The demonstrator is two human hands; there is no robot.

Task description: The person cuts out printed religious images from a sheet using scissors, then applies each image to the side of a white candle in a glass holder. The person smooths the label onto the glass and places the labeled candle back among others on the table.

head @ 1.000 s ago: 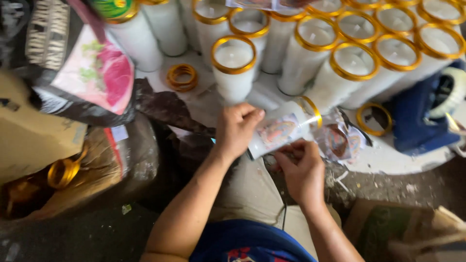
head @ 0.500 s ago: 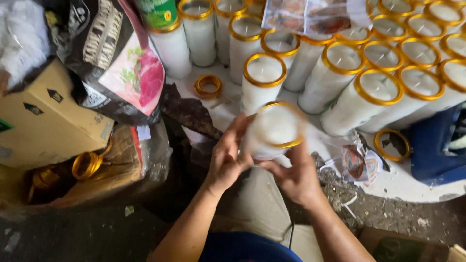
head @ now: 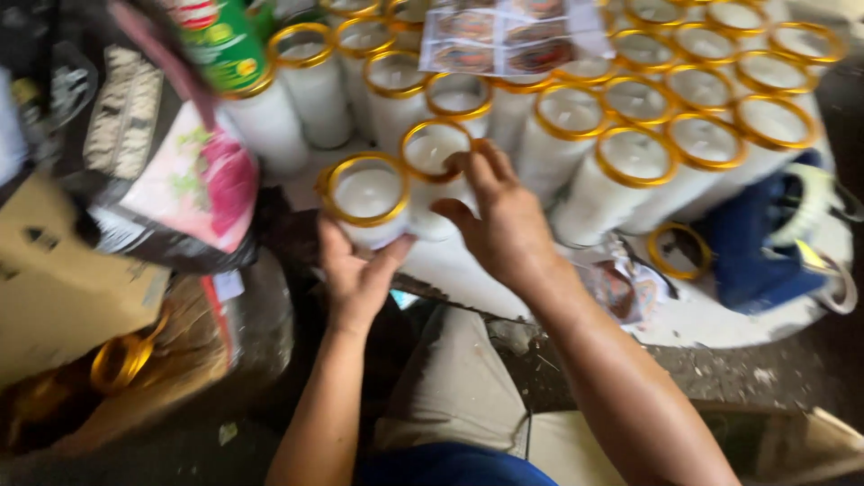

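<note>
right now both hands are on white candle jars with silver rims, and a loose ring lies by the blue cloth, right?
Not quite: the rims are gold, not silver. The head view shows the left hand under one white candle jar, the right hand on its neighbour, and the loose ring beside the blue cloth.

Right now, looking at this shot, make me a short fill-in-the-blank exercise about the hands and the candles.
1. The left hand cups a white candle jar with a ____ rim.
2. The right hand rests on the neighbouring jar, to the ____ of the first in the picture.
3. A loose gold ring lies beside a ____ cloth.

Missing words: gold; right; blue
</note>
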